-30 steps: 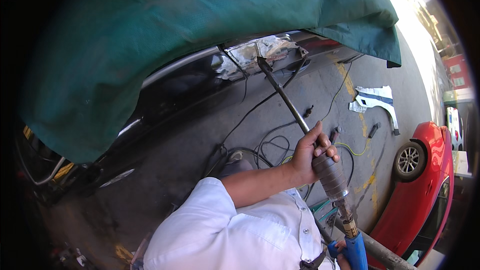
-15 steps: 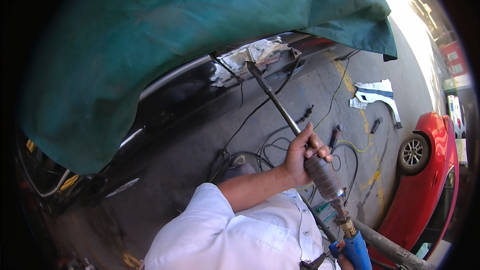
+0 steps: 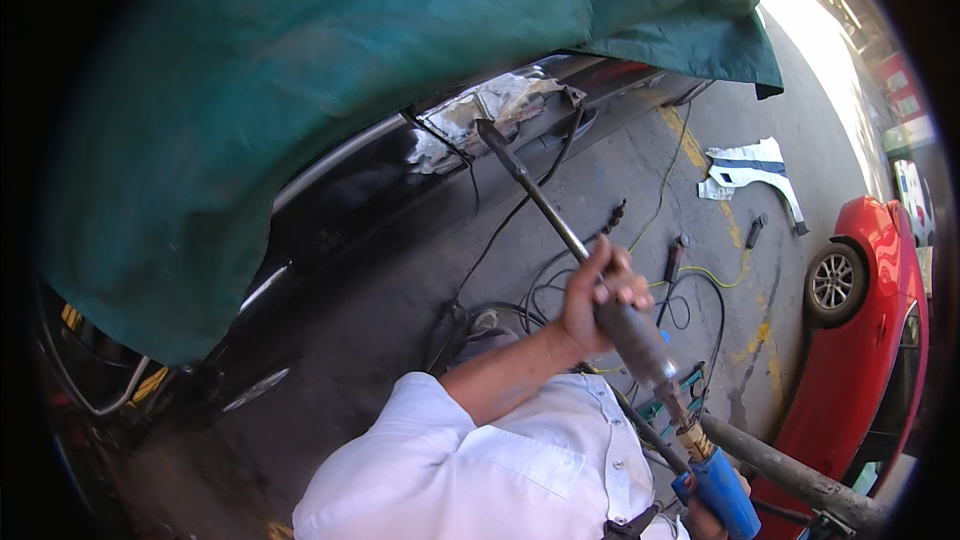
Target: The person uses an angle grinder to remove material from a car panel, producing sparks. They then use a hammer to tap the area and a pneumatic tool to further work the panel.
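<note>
A slide hammer dent puller slants across the middle, its cylindrical weight [image 3: 638,348] smeared by motion. My left hand [image 3: 592,302] is closed where the steel rod meets the weight, thumb up along the rod. At the lower right, my right hand [image 3: 706,521] grips the blue handle [image 3: 731,496], partly hidden behind it. Up at the far end, the rod's tip [image 3: 485,128] meets a bare, scraped metal patch [image 3: 470,120] on a black car panel [image 3: 380,175]. A green cover [image 3: 330,70] drapes over the car above this patch.
Cables [image 3: 540,295] and hand tools such as a black one [image 3: 674,258] lie on the grey floor. A white fender [image 3: 748,172] rests farther right. Beyond stands a red car [image 3: 860,360]. A thick grey pipe [image 3: 790,475] crosses at the lower right, beside the blue handle.
The view has shifted slightly. My left hand and the weight now look blurred, while the tip stays at the scraped patch. The blue handle appears a little farther right in view.
</note>
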Demonstrator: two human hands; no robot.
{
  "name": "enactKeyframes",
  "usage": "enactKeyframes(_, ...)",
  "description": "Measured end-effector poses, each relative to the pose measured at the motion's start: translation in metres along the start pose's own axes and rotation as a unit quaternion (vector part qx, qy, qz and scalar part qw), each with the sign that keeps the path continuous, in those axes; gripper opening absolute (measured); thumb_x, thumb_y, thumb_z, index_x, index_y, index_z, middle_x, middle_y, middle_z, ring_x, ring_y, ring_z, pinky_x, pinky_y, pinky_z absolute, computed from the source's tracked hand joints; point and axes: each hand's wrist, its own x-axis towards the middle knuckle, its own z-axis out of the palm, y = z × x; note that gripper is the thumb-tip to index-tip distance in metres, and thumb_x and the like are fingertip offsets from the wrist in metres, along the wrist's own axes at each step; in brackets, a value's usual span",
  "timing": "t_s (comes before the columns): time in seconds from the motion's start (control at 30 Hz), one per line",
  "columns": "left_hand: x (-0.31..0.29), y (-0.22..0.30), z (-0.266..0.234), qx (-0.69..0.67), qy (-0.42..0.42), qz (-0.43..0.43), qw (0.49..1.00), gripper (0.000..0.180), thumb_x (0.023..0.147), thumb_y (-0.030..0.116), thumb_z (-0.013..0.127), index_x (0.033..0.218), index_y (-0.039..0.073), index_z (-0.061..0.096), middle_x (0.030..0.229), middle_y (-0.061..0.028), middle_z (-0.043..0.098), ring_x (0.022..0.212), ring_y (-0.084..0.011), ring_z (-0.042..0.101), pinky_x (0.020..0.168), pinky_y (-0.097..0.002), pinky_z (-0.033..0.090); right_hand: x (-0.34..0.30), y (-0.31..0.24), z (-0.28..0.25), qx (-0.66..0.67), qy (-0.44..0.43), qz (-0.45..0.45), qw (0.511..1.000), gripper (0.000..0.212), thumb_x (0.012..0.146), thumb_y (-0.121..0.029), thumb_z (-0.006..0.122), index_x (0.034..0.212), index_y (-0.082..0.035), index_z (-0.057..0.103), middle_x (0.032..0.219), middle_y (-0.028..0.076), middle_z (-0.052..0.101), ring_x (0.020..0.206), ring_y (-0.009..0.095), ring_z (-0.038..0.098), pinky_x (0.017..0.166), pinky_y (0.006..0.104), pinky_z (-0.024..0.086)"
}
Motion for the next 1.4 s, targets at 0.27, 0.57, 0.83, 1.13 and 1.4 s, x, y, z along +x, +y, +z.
enactKeyframes(0.27,-0.006,-0.011,-0.007,-0.156,-0.078,-0.007,0.985,0.046,0.101,0.054,0.064,0.077,0.014,0.062,0.053,0.0068,0.046,0.071,-0.0113,0.061,0.073,-0.0341,0.052,-0.004,0.015,-0.006,-0.019,0.001,0.044,0.999,0.030,0.078,-0.016,0.074,0.101,0.001,0.066,0.079,0.012,0.068,0.069,0.027,0.067,0.066,0.0374,0.055)
enactKeyframes(0.57,0.005,-0.014,-0.006,0.004,0.202,0.020,0.979,0.051,0.105,0.051,0.057,0.071,0.014,0.059,0.052,0.0046,0.045,0.073,-0.0169,0.060,0.077,-0.0356,0.051,-0.001,0.051,-0.008,0.098,-0.025,0.027,0.994,0.047,0.076,-0.029,0.077,0.109,0.001,0.062,0.088,0.016,0.067,0.081,0.031,0.067,0.082,0.0432,0.055)
enactKeyframes(0.83,-0.016,-0.014,-0.021,-0.036,0.072,-0.015,0.997,0.061,0.110,0.052,0.043,0.067,0.014,0.062,0.049,0.0063,0.042,0.071,-0.0123,0.061,0.077,-0.0332,0.050,-0.007,-0.001,0.001,-0.126,0.000,0.051,0.991,0.043,0.070,-0.021,0.081,0.105,0.002,0.071,0.088,0.013,0.072,0.081,0.025,0.071,0.079,0.0362,0.057)
enactKeyframes(1.13,-0.004,-0.004,-0.001,-0.021,0.070,0.012,0.997,0.061,0.111,0.053,0.041,0.069,0.013,0.061,0.051,0.0060,0.042,0.071,-0.0123,0.059,0.078,-0.0338,0.050,-0.025,0.046,0.002,0.091,0.044,0.053,0.994,0.055,0.076,-0.025,0.085,0.115,0.005,0.061,0.097,0.016,0.070,0.091,0.024,0.070,0.085,0.0395,0.057)
enactKeyframes(1.4,-0.002,-0.002,-0.002,-0.023,0.071,0.007,0.997,0.061,0.111,0.053,0.042,0.068,0.014,0.061,0.051,0.0063,0.042,0.070,-0.0122,0.058,0.077,-0.0341,0.050,-0.020,0.043,-0.009,0.074,0.007,0.065,0.995,0.056,0.076,-0.024,0.085,0.116,0.005,0.059,0.096,0.016,0.069,0.090,0.024,0.069,0.085,0.0395,0.057)
